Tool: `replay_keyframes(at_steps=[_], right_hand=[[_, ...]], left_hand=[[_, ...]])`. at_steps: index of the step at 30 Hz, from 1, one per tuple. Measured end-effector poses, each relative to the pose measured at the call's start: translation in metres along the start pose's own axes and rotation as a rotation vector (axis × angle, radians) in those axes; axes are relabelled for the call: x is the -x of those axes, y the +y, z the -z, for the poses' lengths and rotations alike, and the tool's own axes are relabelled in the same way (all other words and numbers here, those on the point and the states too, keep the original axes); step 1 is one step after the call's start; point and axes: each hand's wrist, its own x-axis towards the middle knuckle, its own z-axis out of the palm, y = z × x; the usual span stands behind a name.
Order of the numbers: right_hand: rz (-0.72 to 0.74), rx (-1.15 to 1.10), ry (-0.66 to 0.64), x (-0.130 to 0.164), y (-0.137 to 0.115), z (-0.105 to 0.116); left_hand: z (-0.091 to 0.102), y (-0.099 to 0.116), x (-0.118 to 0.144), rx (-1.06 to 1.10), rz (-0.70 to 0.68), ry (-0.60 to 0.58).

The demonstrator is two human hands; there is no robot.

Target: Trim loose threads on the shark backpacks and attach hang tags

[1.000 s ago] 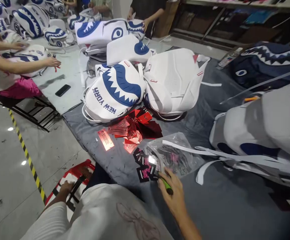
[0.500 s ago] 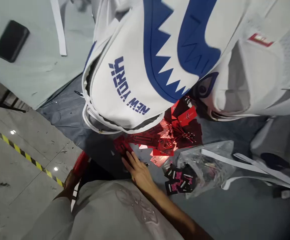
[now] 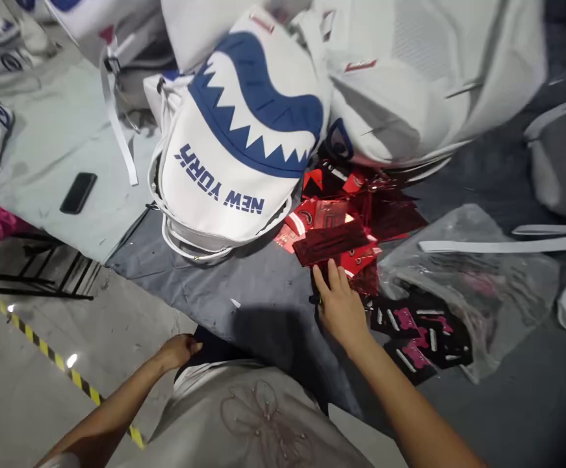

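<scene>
- I'm seeing a black phone (image 3: 78, 193) lying near the edge of the pale table (image 3: 39, 156).
- Striped tape (image 3: 43, 350) is crossing the grey floor (image 3: 14, 403) below.

Bag workshop, several white backpacks (image 3: 244, 146), loose red tags (image 3: 331, 242), worktable (image 3: 180, 279), striped floor tape (image 3: 84, 386)

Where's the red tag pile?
In the head view, right of centre, the red tag pile lies beside the NEW YORK backpack, the right hand at its near edge.
</scene>
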Motion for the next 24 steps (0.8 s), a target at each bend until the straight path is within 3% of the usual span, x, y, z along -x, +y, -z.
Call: replay_keyframes(at_steps=[2,7,10,13,15,17,19,21,22,24], right_hand=[[0.022,-0.029,0.058,0.013,-0.014,0.000],[0.006,-0.074,0.033,0.079,-0.060,0.012],[-0.093,-0.130,-0.030,0.124,-0.072,0.019],[-0.268,-0.163,-0.027,0.163,-0.069,0.018],[-0.353,-0.188,-0.001,0.183,-0.065,0.014],[-0.377,-0.213,0.035,0.193,-0.063,0.010],[-0.354,-0.243,0.083,0.193,-0.065,0.009],[-0.311,-0.301,0.155,0.182,-0.070,0.012],[-0.285,-0.349,0.202,0.173,-0.072,0.014],[-0.247,-0.482,0.320,0.153,-0.077,0.019]], left_hand=[[0.009,0.022,-0.004,-0.097,-0.155,-0.020],[0.046,0.120,-0.035,-0.617,-0.572,0.409],[0.061,0.184,-0.051,-0.718,-0.714,0.472],[0.077,0.233,-0.045,-0.834,-0.819,0.563],[0.097,0.256,-0.021,-0.870,-0.870,0.679],[0.122,0.274,0.021,-0.817,-0.969,0.872],[0.147,0.286,0.071,-0.611,-1.140,1.108],[0.166,0.289,0.118,-0.223,-1.285,1.320],[0.171,0.284,0.136,-0.023,-1.265,1.436],[0.171,0.259,0.158,0.192,-1.060,1.633]])
